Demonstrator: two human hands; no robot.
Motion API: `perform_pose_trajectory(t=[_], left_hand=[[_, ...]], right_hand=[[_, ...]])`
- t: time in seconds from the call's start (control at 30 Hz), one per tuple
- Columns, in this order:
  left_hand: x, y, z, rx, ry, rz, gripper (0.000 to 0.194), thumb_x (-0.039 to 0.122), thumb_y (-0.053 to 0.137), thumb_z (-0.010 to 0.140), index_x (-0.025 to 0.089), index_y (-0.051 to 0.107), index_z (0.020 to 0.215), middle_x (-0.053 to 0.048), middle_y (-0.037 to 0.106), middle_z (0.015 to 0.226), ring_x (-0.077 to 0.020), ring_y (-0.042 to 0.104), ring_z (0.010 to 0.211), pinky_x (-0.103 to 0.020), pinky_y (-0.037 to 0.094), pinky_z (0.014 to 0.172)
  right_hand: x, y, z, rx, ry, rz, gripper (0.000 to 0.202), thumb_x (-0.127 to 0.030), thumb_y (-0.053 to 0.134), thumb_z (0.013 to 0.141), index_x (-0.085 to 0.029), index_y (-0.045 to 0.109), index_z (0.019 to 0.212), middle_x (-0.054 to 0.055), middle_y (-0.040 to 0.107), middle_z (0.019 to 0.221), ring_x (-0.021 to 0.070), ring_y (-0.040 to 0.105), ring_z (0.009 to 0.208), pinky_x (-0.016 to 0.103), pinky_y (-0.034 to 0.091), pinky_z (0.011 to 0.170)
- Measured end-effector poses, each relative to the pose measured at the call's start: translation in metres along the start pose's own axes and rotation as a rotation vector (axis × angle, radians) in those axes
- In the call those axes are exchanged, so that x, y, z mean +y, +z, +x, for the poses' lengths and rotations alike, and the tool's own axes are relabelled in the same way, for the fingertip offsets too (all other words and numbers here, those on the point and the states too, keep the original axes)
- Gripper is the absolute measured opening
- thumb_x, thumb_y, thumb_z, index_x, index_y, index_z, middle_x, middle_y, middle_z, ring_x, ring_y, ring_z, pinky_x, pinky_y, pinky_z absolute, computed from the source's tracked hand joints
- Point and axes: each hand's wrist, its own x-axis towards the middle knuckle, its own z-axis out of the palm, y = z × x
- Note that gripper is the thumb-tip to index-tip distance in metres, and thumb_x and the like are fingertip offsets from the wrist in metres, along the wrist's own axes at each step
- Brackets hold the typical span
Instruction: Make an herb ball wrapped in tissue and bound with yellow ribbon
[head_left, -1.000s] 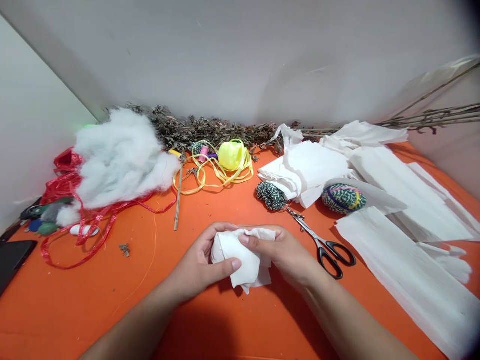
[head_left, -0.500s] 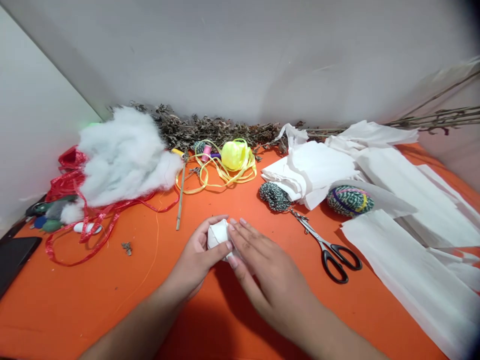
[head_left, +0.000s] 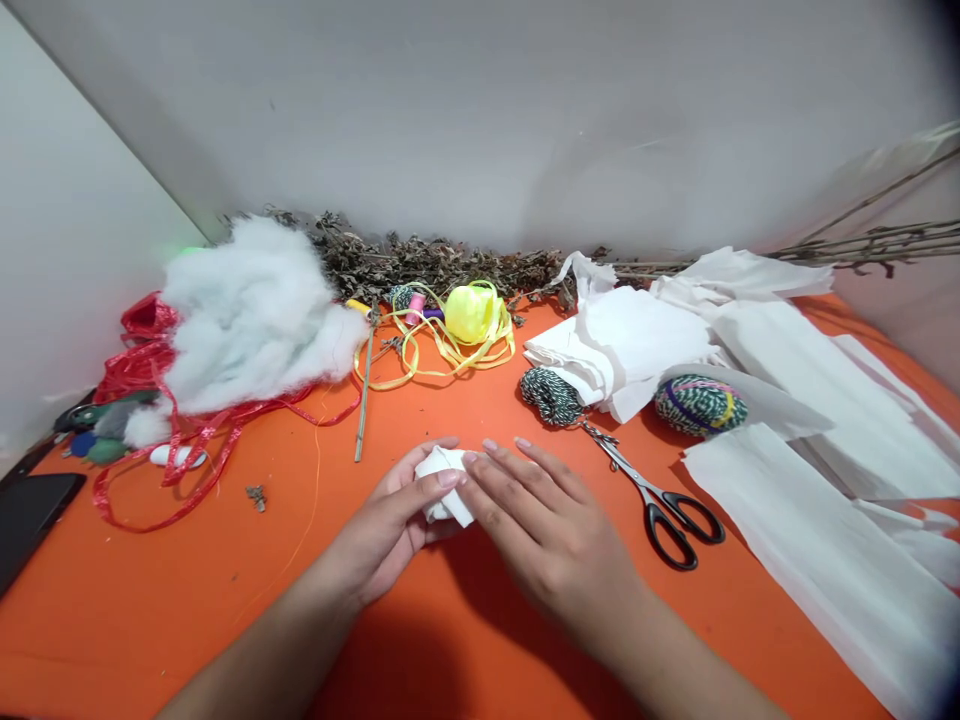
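A small bundle wrapped in white fabric or paper [head_left: 445, 487] is held just above the orange tabletop, a loose edge showing at its lower right. My left hand [head_left: 397, 520] curls round it from the left, thumb pressed on top. My right hand [head_left: 544, 515] reaches in from the right with its fingers stretched out and slightly spread; the index fingertip touches the bundle and the thumb is hidden. What the wrapping covers cannot be seen. Scissors with black handles [head_left: 661, 505] lie to the right of my right hand.
White fiber stuffing [head_left: 255, 315] rests on red ribbon [head_left: 139, 370] at left. Yellow ribbon [head_left: 472, 315], a twine hank [head_left: 551, 396] and a wound yarn ball [head_left: 701, 404] lie further back. White sheets [head_left: 817, 560] spread on the right. Dried plant stems [head_left: 435, 262] line the wall.
The white bundle has turned in my left hand, and a loose edge now shows. My right hand's fingers have shifted right and spread a little, its thumb no longer visible.
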Motion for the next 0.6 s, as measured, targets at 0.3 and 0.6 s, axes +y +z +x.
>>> perform_pose_trajectory(t=[0.3, 0.6], left_hand=[[0.005, -0.007, 0.005, -0.15, -0.051, 0.175, 0.037, 0.034, 0.076, 0.082, 0.016, 0.065, 0.112, -0.004, 0.064, 0.091, -0.0096, 0.059, 0.071, -0.018, 0.048, 0.062], [-0.001, -0.008, 0.004, -0.339, -0.198, 0.094, 0.035, 0.033, 0.072, 0.084, 0.011, 0.068, 0.112, -0.007, 0.063, 0.085, -0.0133, 0.06, 0.075, -0.027, 0.053, 0.074]], right_hand=[[0.009, -0.011, 0.004, 0.048, -0.056, 0.104, 0.025, -0.011, 0.049, 0.098, -0.014, 0.071, 0.109, 0.007, 0.076, 0.108, 0.0224, 0.066, 0.108, 0.047, 0.044, 0.109], [0.009, -0.016, 0.003, 0.096, -0.099, 0.088, 0.022, -0.011, 0.051, 0.097, -0.016, 0.071, 0.104, 0.004, 0.077, 0.11, 0.0238, 0.067, 0.111, 0.045, 0.042, 0.111]])
